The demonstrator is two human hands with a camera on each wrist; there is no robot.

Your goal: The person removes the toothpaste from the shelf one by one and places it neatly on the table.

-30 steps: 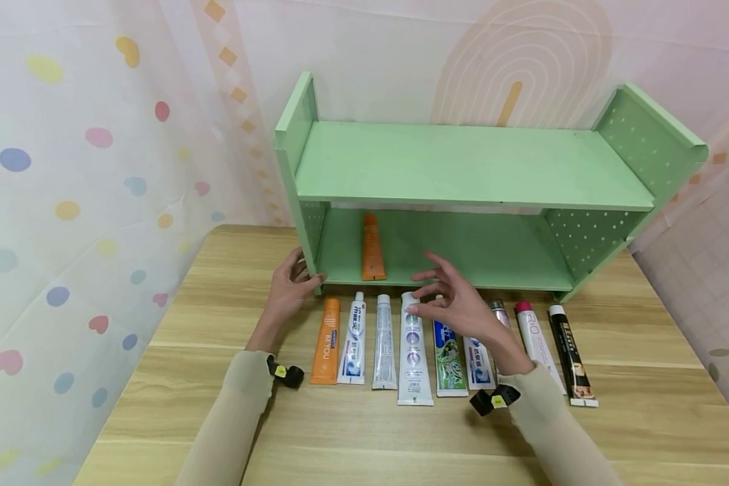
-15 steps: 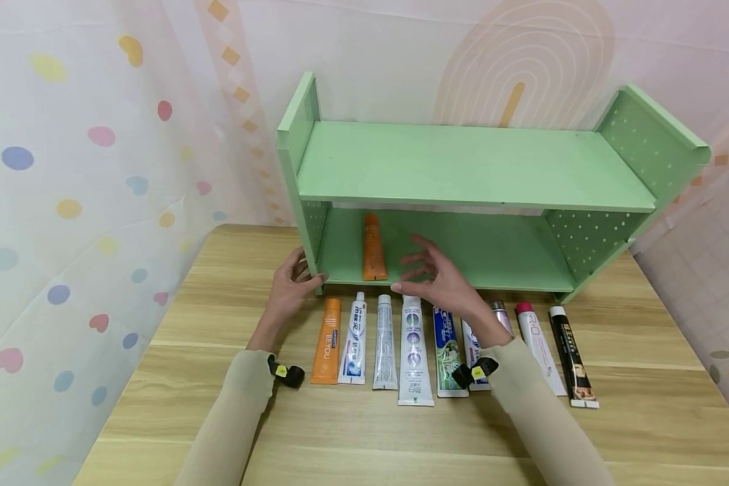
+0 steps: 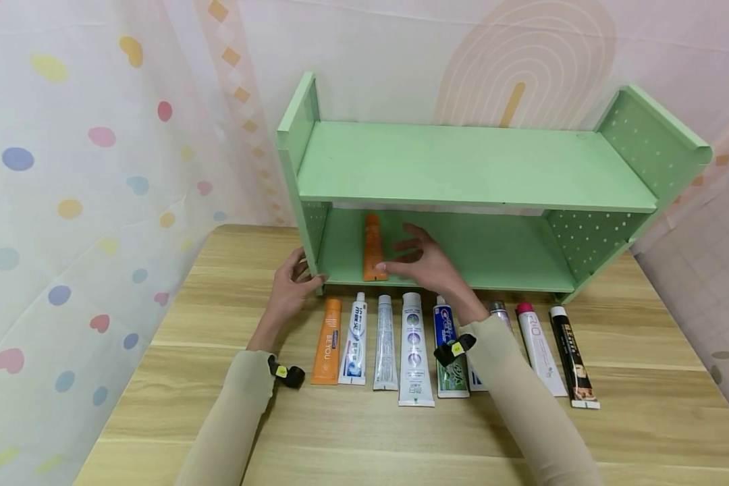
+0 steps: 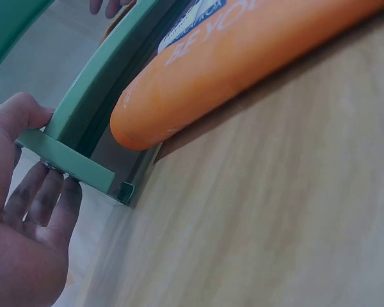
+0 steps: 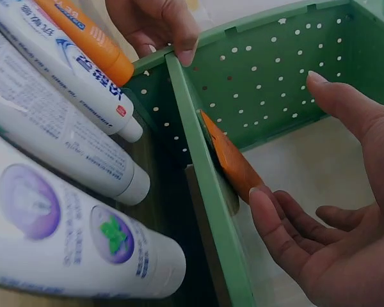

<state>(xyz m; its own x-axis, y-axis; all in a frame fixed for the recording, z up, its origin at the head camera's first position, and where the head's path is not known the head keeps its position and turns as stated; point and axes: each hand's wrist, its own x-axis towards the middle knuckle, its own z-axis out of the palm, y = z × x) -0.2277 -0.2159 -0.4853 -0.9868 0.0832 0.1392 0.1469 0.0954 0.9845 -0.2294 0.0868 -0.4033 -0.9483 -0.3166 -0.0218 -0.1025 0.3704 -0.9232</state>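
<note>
A green two-tier shelf (image 3: pixel 474 162) stands on the wooden table. My left hand (image 3: pixel 289 283) grips the front edge of its left side panel, thumb on one face and fingers on the other, as the left wrist view shows. On the lower tier lies an orange tube (image 3: pixel 373 246), its flat end toward the front. My right hand (image 3: pixel 422 260) reaches in just right of that tube, thumb and fingers spread wide apart. In the right wrist view a fingertip is close to the orange tube (image 5: pixel 233 160); whether it touches cannot be told.
Several tubes lie in a row before the shelf: another orange tube (image 3: pixel 326 343), a blue-and-white one (image 3: pixel 354 341), a slim white one (image 3: pixel 385 344), a larger white one (image 3: pixel 416 351), a green-and-blue one (image 3: pixel 446 331), a pink-capped one (image 3: pixel 541 347) and a black one (image 3: pixel 572 354). A patterned cloth (image 3: pixel 127 135) hangs behind.
My right hand has moved left and farther into the lower tier, from above the row of tubes to beside the orange tube. The left hand keeps its hold on the panel.
</note>
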